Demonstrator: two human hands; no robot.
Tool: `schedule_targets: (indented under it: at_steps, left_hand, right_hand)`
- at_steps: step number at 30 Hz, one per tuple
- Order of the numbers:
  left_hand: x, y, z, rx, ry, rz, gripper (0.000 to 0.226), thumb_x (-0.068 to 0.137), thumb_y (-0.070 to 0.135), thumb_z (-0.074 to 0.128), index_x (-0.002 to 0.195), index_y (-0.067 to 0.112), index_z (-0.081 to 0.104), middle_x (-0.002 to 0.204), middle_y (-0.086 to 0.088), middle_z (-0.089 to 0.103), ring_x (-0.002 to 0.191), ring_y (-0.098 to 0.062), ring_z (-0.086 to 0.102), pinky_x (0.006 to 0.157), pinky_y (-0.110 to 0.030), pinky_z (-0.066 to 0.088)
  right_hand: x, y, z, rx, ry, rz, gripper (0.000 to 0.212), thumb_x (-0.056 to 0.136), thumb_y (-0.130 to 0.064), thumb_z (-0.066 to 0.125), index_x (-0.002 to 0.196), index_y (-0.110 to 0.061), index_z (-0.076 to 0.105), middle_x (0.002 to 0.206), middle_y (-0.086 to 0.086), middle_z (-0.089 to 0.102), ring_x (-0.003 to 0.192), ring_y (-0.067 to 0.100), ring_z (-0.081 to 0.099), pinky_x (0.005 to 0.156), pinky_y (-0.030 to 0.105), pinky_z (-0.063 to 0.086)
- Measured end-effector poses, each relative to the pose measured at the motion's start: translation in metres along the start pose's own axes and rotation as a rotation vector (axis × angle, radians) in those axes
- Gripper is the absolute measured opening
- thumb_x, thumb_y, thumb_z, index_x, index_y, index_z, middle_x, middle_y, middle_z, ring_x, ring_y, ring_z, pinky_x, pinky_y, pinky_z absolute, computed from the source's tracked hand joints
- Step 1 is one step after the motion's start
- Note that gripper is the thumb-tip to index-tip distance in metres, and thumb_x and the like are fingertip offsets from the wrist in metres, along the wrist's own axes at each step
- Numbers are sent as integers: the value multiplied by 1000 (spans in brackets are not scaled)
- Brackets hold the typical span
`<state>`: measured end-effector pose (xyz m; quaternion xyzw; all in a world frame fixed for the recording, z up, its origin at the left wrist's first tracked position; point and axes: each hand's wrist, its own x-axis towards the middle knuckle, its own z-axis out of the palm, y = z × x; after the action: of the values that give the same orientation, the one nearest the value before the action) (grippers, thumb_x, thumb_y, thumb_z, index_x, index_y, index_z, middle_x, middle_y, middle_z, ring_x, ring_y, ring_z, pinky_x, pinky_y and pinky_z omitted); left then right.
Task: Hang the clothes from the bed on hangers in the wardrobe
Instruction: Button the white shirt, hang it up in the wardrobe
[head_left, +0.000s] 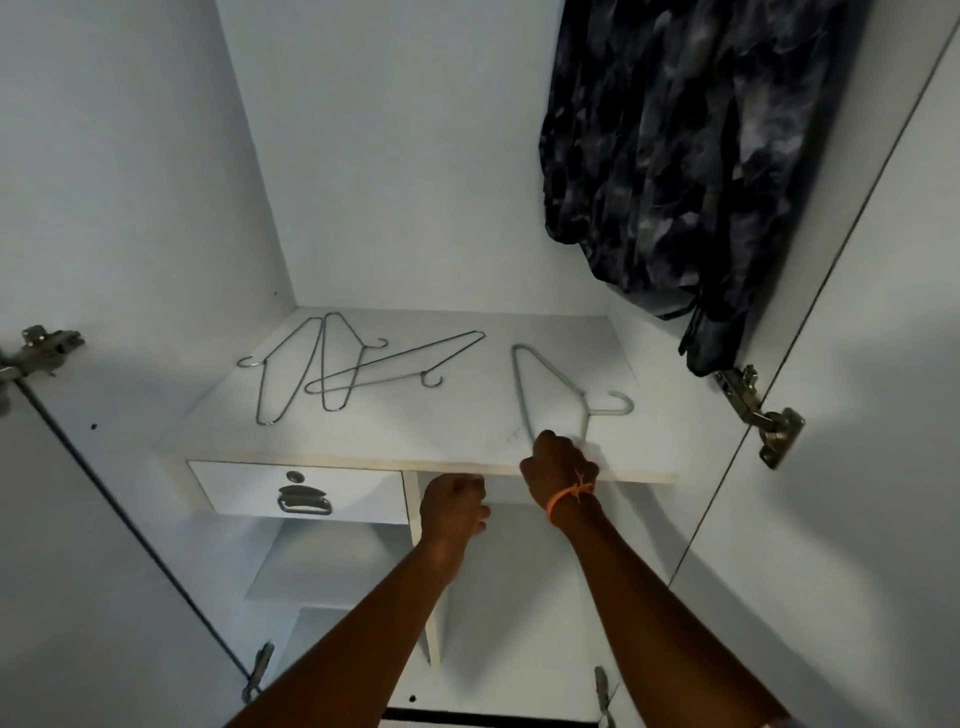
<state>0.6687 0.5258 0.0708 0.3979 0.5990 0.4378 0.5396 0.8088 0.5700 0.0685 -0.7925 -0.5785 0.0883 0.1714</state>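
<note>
I look into an open white wardrobe. My right hand (558, 465), with an orange band at the wrist, grips the near end of a grey wire hanger (550, 387) lying on the shelf (441, 431). My left hand (452, 506) hovers below the shelf's front edge with its fingers curled and nothing in it. Three more wire hangers (332, 366) lie tangled on the left part of the shelf. A dark patterned garment (691, 156) hangs at the upper right inside the wardrobe.
A white drawer (301, 493) with a metal handle sits under the shelf on the left. Lower shelves (332, 566) lie beneath. Both wardrobe doors stand open, with metal hinges (753, 410) on the right door and left door (36, 351).
</note>
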Motion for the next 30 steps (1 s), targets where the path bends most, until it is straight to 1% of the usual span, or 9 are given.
schedule_targets:
  at_steps: [4,8,11,15,18,20,24,26,30]
  left_hand:
    - [6,15,14,-2,-188,-145,29,98,45,54,99,16,60,97,-9,68,89,-25,67,78,-37,55]
    - [15,16,16,-87,-182,-224,10,99,6,55,103,-1,61,87,-17,65,76,-26,66,60,-29,57]
    - [8,1,7,-105,-112,-202,25,97,-9,43,114,-2,61,78,-12,63,61,-19,58,51,-25,49]
    - [-14,-8,-23,70,-163,-2,38,96,-10,36,119,6,62,69,-4,50,43,-7,34,41,-19,25]
    - [-34,-10,-59,162,-226,134,40,97,-8,38,117,14,65,71,1,50,48,-5,36,46,-19,29]
    - [-50,-10,-85,174,-241,203,40,98,-7,38,116,16,66,70,4,50,48,-3,37,48,-18,31]
    - [-82,-20,-136,286,-122,347,40,98,-7,39,117,15,67,72,5,52,54,2,46,58,-9,37]
    - [-102,-30,-166,329,-18,401,40,96,-9,41,116,13,67,73,5,54,65,2,51,66,-10,42]
    - [-156,-54,-228,373,59,401,38,93,-10,42,106,17,65,85,0,63,77,-10,60,71,-16,52]
  right_hand:
    - [-54,-7,5,213,11,-31,19,93,-33,57,102,-17,62,107,5,68,102,28,65,83,32,48]
    - [-105,-6,38,351,132,-149,13,97,-33,55,99,-28,67,95,-8,70,91,12,66,80,38,54]
    - [-123,-8,44,662,230,-150,13,92,-15,59,85,-22,67,80,-11,65,76,7,63,69,38,55]
    - [-116,-5,30,679,437,68,25,86,-16,69,111,-14,63,110,6,62,103,29,57,82,40,47]
    - [-104,0,27,450,504,162,62,78,-28,78,132,-8,53,129,18,54,117,41,49,90,50,40]
    - [-100,-6,29,432,392,169,71,82,-36,74,140,-9,44,133,19,53,123,41,48,99,52,33]
    - [-115,-35,41,402,171,98,28,95,-45,55,102,-19,61,90,7,70,98,32,63,94,44,26]
    - [-137,-59,48,554,140,68,26,98,-40,52,84,-19,59,79,4,68,87,31,64,84,40,24]
    - [-194,-107,71,530,229,-73,33,101,-42,47,87,-14,59,70,10,66,71,36,63,82,41,29]
